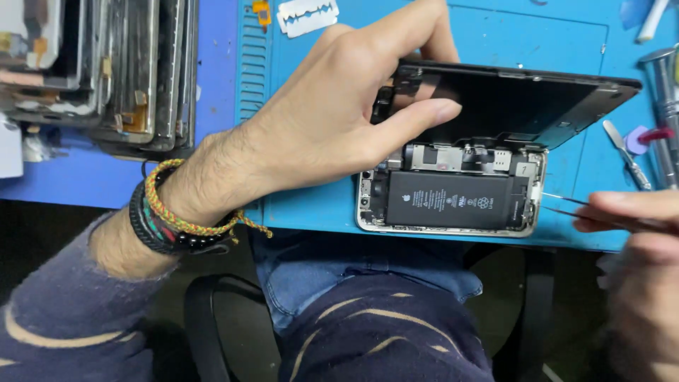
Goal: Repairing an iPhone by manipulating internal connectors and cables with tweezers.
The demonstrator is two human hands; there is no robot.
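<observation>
An opened smartphone [368, 212] lies on a blue work mat [311, 205], its black battery [445, 201] and circuit board exposed. My left hand [332, 120] grips the left end of the lifted screen panel [516, 99], holding it tilted up over the phone body. My right hand [636, 233] comes in from the right edge, pinching thin metal tweezers [566, 205] whose tips reach the phone's right side near the battery's end.
A stack of old phone screens [106, 64] sits at the upper left. A razor blade [306, 14] lies at the mat's top. Metal tools and a screwdriver [661, 106] rest at the right. My knees are below the table edge.
</observation>
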